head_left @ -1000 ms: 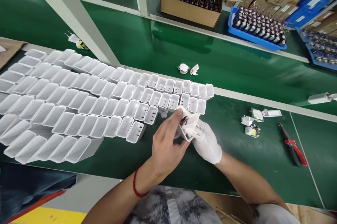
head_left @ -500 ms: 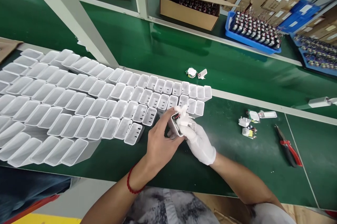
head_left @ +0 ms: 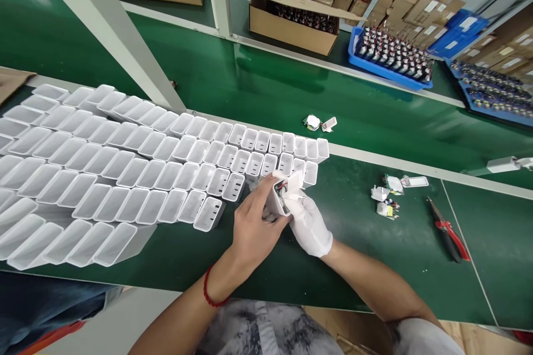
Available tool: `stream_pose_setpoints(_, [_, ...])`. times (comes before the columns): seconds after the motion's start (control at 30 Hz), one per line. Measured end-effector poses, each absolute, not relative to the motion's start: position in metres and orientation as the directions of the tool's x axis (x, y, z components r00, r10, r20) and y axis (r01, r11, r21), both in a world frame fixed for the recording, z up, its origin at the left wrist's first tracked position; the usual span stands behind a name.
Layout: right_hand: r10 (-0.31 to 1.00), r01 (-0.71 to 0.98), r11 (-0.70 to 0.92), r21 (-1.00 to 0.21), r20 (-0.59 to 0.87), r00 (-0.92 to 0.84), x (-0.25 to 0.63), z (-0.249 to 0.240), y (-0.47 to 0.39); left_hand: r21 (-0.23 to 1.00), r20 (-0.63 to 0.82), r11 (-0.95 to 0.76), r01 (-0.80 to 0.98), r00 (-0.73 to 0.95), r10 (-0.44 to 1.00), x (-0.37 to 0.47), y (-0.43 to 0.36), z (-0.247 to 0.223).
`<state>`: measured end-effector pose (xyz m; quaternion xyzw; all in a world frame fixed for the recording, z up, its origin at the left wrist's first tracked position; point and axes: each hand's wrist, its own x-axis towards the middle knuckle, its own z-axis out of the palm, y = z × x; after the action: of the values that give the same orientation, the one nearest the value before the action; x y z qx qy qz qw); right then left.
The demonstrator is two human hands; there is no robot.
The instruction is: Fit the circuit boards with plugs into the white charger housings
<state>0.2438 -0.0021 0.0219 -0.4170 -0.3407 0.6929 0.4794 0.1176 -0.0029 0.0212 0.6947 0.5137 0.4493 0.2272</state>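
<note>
My left hand (head_left: 255, 226), bare with a red cord at the wrist, is wrapped round a white plastic case (head_left: 273, 199). The case is tilted with its open end up, and wires and part of a circuit board show inside. My right hand (head_left: 311, 228), in a white glove, has its fingers closed at that opening on a small white end cap (head_left: 295, 180). The gloved fingertips partly hide the cap and the wires. Just left of my hands stand rows of similar open white cases (head_left: 137, 170).
Pliers (head_left: 448, 230) with red and black handles lie right, beside small circuit boards (head_left: 388, 209) and white parts. Another board (head_left: 311, 122) lies beyond the bench ledge. On the back shelf sit a cardboard box (head_left: 293, 28) and a blue tray (head_left: 389, 73) of components. A slanted post (head_left: 108, 33) rises left.
The white end cap now stands more upright at the case opening, and my gloved fingers have shifted lower, closer to the opening. My left hand keeps its grip. The camera view has shifted slightly.
</note>
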Motion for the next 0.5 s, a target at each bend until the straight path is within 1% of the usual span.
stream_pose_setpoints(0.07, [0.93,-0.332,-0.344,-0.878,-0.269,-0.251,0.251,0.028,0.004,0.811,0.316,-0.303,0.5,0.061,0.947,0.116,-0.001,0.021])
stream_pose_setpoints(0.13, [0.93,-0.191,-0.299,-0.935,-0.24,-0.279,0.263,0.036,0.007,0.81,0.281,-0.272,0.52,0.062,0.958,0.114,0.001,0.02])
stream_pose_setpoints(0.2, [0.949,-0.004,-0.178,-0.984,-0.171,-0.265,0.273,0.041,0.006,0.765,0.298,-0.296,0.572,0.093,0.95,0.114,0.002,0.019])
stream_pose_setpoints(0.23, [0.957,0.066,-0.125,-0.99,-0.137,-0.254,0.277,0.041,0.005,0.731,0.317,-0.325,0.6,0.123,0.94,0.116,0.002,0.019])
stream_pose_setpoints(0.27, [0.962,0.104,-0.098,-0.99,-0.121,-0.244,0.28,0.041,0.002,0.693,0.341,-0.365,0.621,0.163,0.926,0.118,0.001,0.019])
stream_pose_setpoints(0.3, [0.967,0.105,-0.101,-0.989,-0.122,-0.222,0.282,0.039,0.0,0.657,0.369,-0.414,0.63,0.211,0.905,0.121,-0.001,0.02])
stream_pose_setpoints(0.33, [0.972,0.064,-0.125,-0.99,-0.135,-0.19,0.284,0.038,-0.002,0.625,0.401,-0.469,0.624,0.259,0.879,0.124,-0.003,0.021])
stream_pose_setpoints(0.4, [0.975,-0.131,-0.207,-0.97,-0.194,-0.104,0.288,0.035,-0.004,0.602,0.448,-0.563,0.567,0.344,0.825,0.13,-0.008,0.025])
stream_pose_setpoints(0.43, [0.97,-0.256,-0.242,-0.936,-0.234,-0.062,0.291,0.035,-0.004,0.618,0.452,-0.586,0.524,0.373,0.81,0.132,-0.01,0.028])
stream_pose_setpoints(0.5, [0.953,-0.491,-0.274,-0.827,-0.304,-0.02,0.3,0.036,-0.001,0.697,0.418,-0.563,0.444,0.386,0.822,0.134,-0.014,0.032])
